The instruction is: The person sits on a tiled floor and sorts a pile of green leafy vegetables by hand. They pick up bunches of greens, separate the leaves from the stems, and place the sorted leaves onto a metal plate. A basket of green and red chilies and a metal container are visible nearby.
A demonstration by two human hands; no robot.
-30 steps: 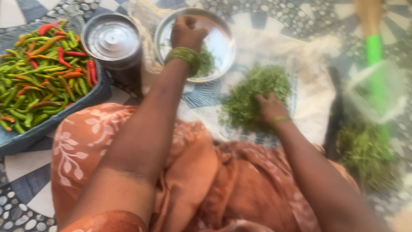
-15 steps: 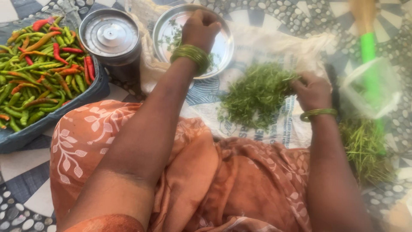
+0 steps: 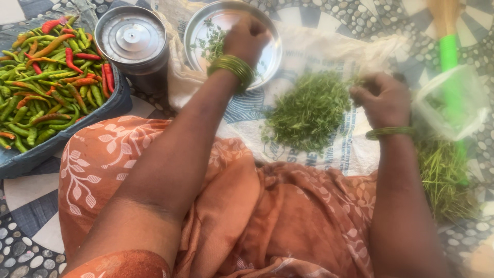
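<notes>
A person seated on a patterned pebble floor sorts green herbs: the left hand [image 3: 248, 38], fingers bunched together over a few sprigs, hovers above the round steel plate [image 3: 267, 56] at 12 o'clock, where it already was half a second ago, while the right hand [image 3: 382, 99], curled closed at the 3 o'clock edge of the herb pile [image 3: 309, 110], has shifted little since then after moving out from the pile's middle a second ago; whether it grips stems cannot be told. The pile lies on a printed white sack [image 3: 334, 149] at the centre, just above the orange patterned cloth [image 3: 267, 216] covering the lap. A lidded steel canister [image 3: 133, 44] stands at 11 o'clock, touching the blue tray [image 3: 31, 157] of red and green chillies [image 3: 43, 87] at 9 o'clock. At 3 o'clock a clear plastic bag [image 3: 453, 108] partly hides a green-handled broom [image 3: 448, 49], with loose herb stalks [image 3: 445, 175] below it. The left forearm crosses the lap and covers part of the sack.
</notes>
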